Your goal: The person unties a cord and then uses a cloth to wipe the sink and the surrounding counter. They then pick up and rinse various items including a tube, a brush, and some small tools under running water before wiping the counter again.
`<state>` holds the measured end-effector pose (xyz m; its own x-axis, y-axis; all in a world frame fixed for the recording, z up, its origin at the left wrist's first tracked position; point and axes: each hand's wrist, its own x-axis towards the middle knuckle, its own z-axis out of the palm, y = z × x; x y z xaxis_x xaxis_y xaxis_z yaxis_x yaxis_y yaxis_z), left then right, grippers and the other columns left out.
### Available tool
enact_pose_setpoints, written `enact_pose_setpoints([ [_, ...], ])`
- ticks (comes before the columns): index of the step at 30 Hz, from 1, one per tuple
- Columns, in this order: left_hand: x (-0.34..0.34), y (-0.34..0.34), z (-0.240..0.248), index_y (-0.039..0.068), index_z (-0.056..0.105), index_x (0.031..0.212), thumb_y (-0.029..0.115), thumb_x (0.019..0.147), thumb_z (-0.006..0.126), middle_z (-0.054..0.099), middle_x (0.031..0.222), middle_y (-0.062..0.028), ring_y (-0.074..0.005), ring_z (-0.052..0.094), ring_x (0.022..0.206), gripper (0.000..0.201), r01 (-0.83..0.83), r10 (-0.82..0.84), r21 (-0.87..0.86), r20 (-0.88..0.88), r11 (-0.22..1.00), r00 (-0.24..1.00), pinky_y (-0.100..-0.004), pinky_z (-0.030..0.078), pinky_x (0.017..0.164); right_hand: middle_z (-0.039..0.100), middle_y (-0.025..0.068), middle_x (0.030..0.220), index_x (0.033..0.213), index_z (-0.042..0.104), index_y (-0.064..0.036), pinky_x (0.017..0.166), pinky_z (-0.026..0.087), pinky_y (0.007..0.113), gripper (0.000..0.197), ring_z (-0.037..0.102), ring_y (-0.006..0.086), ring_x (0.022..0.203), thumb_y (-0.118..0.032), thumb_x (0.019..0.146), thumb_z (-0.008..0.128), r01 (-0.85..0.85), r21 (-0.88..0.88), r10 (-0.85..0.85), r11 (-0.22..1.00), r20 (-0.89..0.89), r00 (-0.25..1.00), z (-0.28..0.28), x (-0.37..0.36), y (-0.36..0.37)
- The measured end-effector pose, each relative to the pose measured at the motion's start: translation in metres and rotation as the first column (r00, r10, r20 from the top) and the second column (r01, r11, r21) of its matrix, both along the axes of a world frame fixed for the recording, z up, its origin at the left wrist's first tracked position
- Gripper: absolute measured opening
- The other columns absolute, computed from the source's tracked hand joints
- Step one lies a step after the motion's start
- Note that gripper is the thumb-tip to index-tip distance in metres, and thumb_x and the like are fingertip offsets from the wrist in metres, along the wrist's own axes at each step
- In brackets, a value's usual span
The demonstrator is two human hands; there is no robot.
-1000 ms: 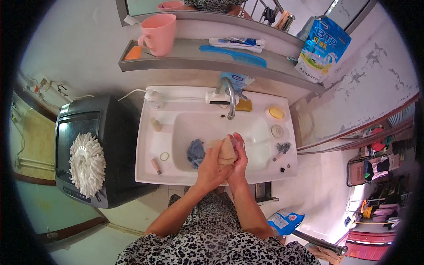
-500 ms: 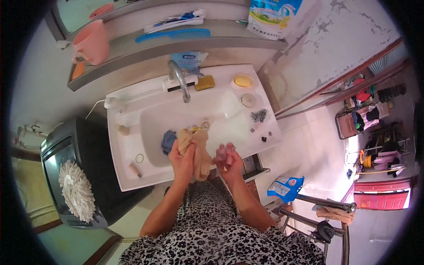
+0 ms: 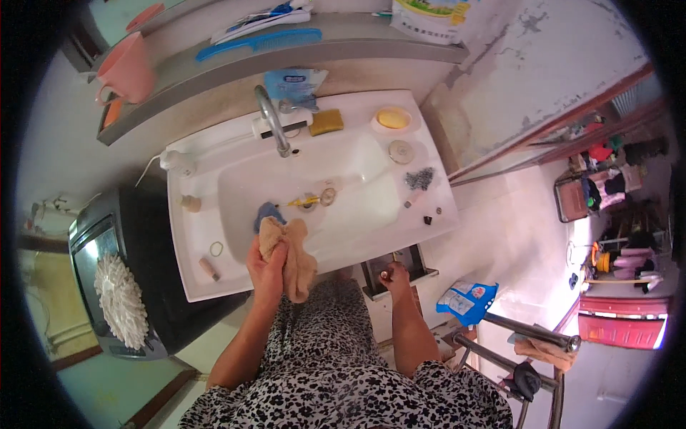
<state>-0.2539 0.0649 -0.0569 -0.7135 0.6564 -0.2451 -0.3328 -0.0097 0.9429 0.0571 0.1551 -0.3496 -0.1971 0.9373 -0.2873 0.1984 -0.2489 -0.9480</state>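
In my left hand is a beige cloth, pinched between thumb and fingers and hanging over the front edge of the white sink. A bunched blue cloth lies in the basin just beyond it. Near the drain are a slim yellow item and a round metal strainer. My right hand is off to the right, below the sink's front edge, beside a dark open-topped frame. Its fingers are curled in around a small, shiny brownish thing, too small to name.
A faucet arches over the basin. Along the rim sit a sponge, yellow soap in a dish, a round lid and a steel scourer. A metal rack stands right; a black appliance stands left.
My right hand has moved away from the cloth, rightward and down beside the dark frame. My left hand has shifted slightly left with the beige cloth, uncovering the yellow item. The view has shifted a little.
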Motion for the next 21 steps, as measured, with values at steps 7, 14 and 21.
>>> enact_pose_setpoints([
  [7, 0.014, -0.025, -0.014, 0.001, 0.054, 0.106, 0.009, 0.078, 0.061, 0.059, 0.093, -0.003, -0.0102, 0.054, 0.085, 0.03, 0.18, -0.177, -0.094, 0.04, 0.979, 0.983, -0.0254, 0.046, 0.074, 0.057, 0.0071, 0.1, 0.102, 0.056, -0.0072, 0.077, 0.045, 0.043, 0.031, 0.053, 0.0271, 0.09, -0.025, 0.076, 0.053, 0.041, -0.711, -0.421, 0.702, -0.367, 0.829, -0.034, 0.016, 0.029],
  [14, -0.007, -0.088, -0.007, 0.001, 0.053, 0.106, 0.008, 0.079, 0.062, 0.059, 0.093, -0.0028, -0.0099, 0.053, 0.085, 0.03, 0.246, -0.25, -0.15, -0.005, 0.958, 0.968, -0.0245, 0.045, 0.075, 0.063, 0.0065, 0.088, 0.097, 0.059, -0.004, 0.07, 0.045, 0.031, 0.026, 0.057, 0.0196, 0.078, -0.018, 0.076, 0.061, 0.205, 0.085, -0.217, 0.975, 0.571, 0.791, -0.017, 0.004, 0.008],
  [21, -0.037, -0.159, -0.002, -0.001, 0.056, 0.105, 0.007, 0.076, 0.061, 0.06, 0.094, -0.0038, -0.0103, 0.055, 0.083, 0.03, -0.138, 0.147, -0.15, 0.054, 0.979, 0.988, -0.0241, 0.046, 0.074, 0.056, 0.0059, 0.072, 0.111, 0.051, -0.0036, 0.048, 0.048, 0.027, 0.026, 0.055, 0.0149, 0.056, -0.017, 0.088, 0.049, -0.291, -0.267, 0.321, 0.919, 0.075, 0.944, 0.138, -0.169, -0.084],
])
